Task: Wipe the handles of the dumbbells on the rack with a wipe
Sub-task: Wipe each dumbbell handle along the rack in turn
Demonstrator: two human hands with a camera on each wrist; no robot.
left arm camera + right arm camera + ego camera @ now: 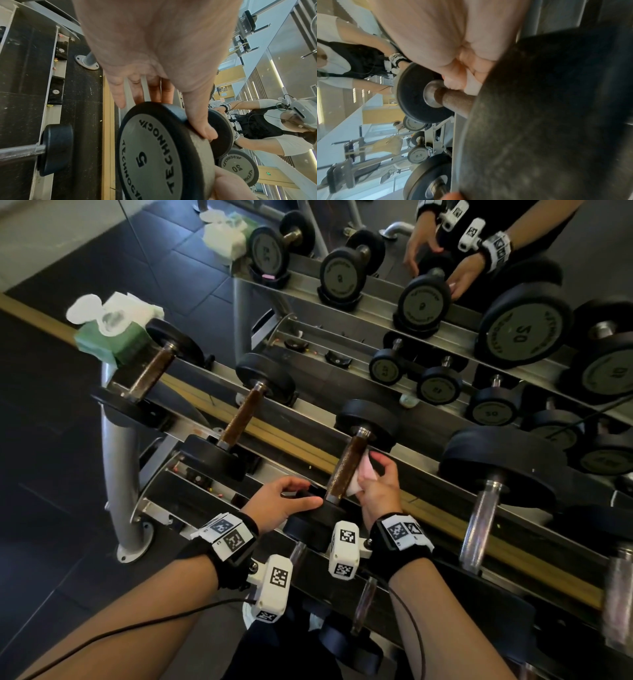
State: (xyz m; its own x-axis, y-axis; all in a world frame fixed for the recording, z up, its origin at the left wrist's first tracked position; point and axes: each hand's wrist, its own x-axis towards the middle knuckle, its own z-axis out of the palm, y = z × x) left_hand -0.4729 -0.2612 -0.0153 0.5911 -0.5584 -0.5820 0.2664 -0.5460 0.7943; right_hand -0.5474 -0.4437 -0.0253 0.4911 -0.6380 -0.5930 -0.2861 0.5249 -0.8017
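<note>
On the top rail of the rack [301,446], the third dumbbell from the left has a brown knurled handle [346,470] [453,102]. My right hand [376,484] [453,54] pinches a white wipe [358,479] [472,86] against the right side of that handle, at about mid length. My left hand [291,501] [193,108] grips the same dumbbell's near black head [318,525], marked 5 [154,155], with the thumb on the rim and the fingers behind it. The far head [366,422] rests on the back rail.
A green pack of wipes [113,333] sits on the rack's left end. Two more brown-handled dumbbells [150,374] [241,416] lie to the left, and a larger one [483,522] to the right. A mirror [424,302] behind repeats the rack. A lower tier holds more dumbbells.
</note>
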